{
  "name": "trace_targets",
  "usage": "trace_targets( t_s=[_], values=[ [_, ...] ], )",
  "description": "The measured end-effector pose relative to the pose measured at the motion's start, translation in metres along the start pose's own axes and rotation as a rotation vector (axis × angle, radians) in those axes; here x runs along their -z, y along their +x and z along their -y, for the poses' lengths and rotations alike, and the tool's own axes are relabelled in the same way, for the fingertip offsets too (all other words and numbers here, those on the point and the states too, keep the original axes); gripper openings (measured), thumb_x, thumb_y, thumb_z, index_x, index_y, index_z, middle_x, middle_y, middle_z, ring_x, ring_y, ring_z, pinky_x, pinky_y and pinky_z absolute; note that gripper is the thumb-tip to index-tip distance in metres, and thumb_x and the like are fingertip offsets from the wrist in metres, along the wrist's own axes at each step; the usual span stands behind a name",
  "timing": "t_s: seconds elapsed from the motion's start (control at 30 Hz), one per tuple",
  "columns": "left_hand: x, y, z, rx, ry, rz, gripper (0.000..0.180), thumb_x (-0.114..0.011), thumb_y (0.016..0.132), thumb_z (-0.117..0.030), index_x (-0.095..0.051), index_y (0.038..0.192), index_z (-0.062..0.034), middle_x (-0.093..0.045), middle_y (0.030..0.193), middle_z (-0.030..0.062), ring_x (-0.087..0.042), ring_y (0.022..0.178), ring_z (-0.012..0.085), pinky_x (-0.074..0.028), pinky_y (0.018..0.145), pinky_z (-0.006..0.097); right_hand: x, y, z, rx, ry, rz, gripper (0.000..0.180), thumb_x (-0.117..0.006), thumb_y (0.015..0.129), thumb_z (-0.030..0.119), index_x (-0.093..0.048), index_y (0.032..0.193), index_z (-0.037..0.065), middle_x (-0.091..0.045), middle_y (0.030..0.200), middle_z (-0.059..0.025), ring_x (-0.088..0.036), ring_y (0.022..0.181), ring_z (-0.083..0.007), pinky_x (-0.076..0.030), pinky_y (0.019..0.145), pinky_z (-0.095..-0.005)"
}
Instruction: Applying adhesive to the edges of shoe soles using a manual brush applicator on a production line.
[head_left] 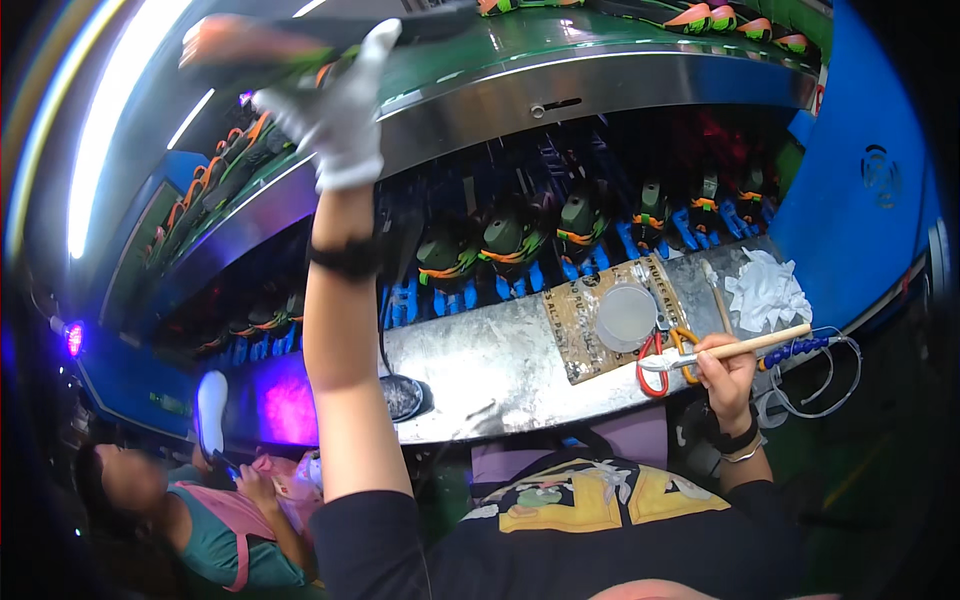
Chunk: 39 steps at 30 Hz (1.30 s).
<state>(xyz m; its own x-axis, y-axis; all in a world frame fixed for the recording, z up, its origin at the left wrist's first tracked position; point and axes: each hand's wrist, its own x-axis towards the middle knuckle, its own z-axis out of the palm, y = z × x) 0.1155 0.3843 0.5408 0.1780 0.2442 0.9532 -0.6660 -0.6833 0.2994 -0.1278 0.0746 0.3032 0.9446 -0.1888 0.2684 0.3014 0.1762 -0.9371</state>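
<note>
My left hand (345, 120), in a white glove, reaches up to the upper conveyor with its thumb and fingers spread wide. Its fingertips overlap a black and orange shoe sole (255, 45), which is blurred; no closed grip on it shows. My right hand (728, 375) is bare and closed round the wooden handle of a brush (765, 341). The brush's pale bristle end points left, over a pair of red-handled scissors (653, 372) at the bench's near edge. Beside them lie orange handles (683, 345), partly covered by the brush and hand.
A round tub (627, 318) stands on taped brown cardboard (568, 340). Behind my right hand lie another brush (716, 295) and crumpled white cloth (768, 290). Shoes (515, 235) line the lower rack. At left, a co-worker (215, 510) holds a white sole (211, 410).
</note>
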Motion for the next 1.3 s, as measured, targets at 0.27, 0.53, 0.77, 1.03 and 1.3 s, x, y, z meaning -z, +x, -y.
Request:
trace_targets(
  t_s=[0.27, 0.53, 0.77, 1.03, 1.3],
  values=[
    [-0.091, 0.004, 0.054, 0.575, 0.196, 0.29, 0.11, -0.086, 0.044, -0.036, -0.023, 0.124, 0.0061, -0.044, 0.122, 0.0224, -0.047, 0.113, 0.0327, -0.039, 0.097, 0.035, 0.002, -0.008, 0.0, 0.036, 0.014, -0.11, 0.01, -0.055, 0.081, 0.003, -0.055, 0.089, -0.003, -0.048, 0.062, -0.0012, -0.041, 0.05, -0.0043, -0.031, 0.045, -0.0181],
    [-0.028, 0.046, 0.048, -0.75, 0.892, 1.588, 0.026, -0.05, 0.072, -0.02, -0.066, 0.08, -0.0012, -0.064, 0.085, 0.0171, -0.062, 0.079, 0.0324, -0.048, 0.073, 0.039, 0.009, -0.002, -0.01, 0.027, 0.052, -0.082, 0.01, -0.055, 0.082, 0.002, -0.055, 0.09, -0.003, -0.048, 0.063, -0.0006, -0.041, 0.05, -0.0039, -0.031, 0.045, -0.0175],
    [0.034, 0.016, -0.047, -0.149, 0.458, 1.067, 0.026, -0.06, 0.074, -0.028, -0.065, 0.072, -0.0022, -0.063, 0.073, 0.0152, -0.061, 0.068, 0.0298, -0.048, 0.062, 0.035, 0.011, 0.014, -0.02, -0.038, 0.077, -0.076, 0.009, -0.056, 0.081, 0.001, -0.054, 0.09, -0.003, -0.048, 0.063, 0.0001, -0.041, 0.051, -0.0035, -0.031, 0.046, -0.0175],
    [-0.003, 0.038, -0.042, -0.361, 0.443, 1.088, 0.033, -0.06, 0.075, -0.033, -0.063, 0.065, -0.0011, -0.058, 0.06, 0.0137, -0.059, 0.058, 0.0282, -0.046, 0.057, 0.036, 0.04, 0.03, -0.02, -0.079, -0.105, -0.276, 0.009, -0.058, 0.082, 0.007, -0.054, 0.086, 0.0, -0.046, 0.059, 0.0024, -0.038, 0.047, -0.0029, -0.029, 0.043, -0.0179],
    [-0.14, 0.109, 0.003, -0.183, 0.712, 1.584, 0.055, -0.056, 0.077, -0.047, -0.059, 0.111, -0.0047, -0.057, 0.115, 0.0151, -0.059, 0.096, 0.0279, -0.048, 0.08, 0.04, 0.041, 0.033, -0.004, -0.076, -0.293, -0.338, 0.01, -0.058, 0.084, 0.009, -0.053, 0.086, 0.0, -0.043, 0.055, 0.0033, -0.036, 0.044, -0.0023, -0.026, 0.04, -0.0167]
  ],
)
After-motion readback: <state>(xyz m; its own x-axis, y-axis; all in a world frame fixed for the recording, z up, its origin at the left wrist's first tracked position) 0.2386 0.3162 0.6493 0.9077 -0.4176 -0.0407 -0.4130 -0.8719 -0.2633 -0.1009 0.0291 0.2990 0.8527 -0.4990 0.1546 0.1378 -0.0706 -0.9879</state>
